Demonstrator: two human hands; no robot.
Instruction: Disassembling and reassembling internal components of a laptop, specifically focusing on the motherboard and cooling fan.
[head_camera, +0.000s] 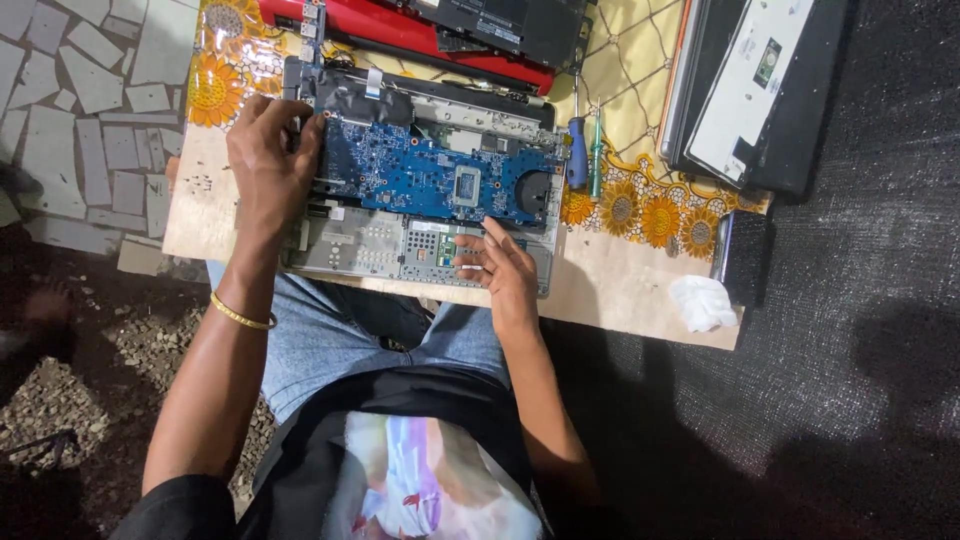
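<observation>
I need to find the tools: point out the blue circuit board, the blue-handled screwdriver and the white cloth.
blue circuit board (420, 172), head view, middle of the board.
blue-handled screwdriver (577, 150), head view, on its handle.
white cloth (703, 302), head view, centre of the crumpled wad.

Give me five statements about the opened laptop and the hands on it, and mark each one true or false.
1. The left hand rests on the left end of the blue motherboard. True.
2. The right hand holds the blue-handled screwdriver. False: the screwdriver lies on the table right of the opened laptop chassis; the right hand rests its fingers on the chassis's lower edge.
3. A gold bangle sits on the left wrist. True.
4. A red laptop shell lies beyond the opened one. True.
5. The white crumpled tissue lies on the motherboard. False: it lies at the table's right edge.
</observation>
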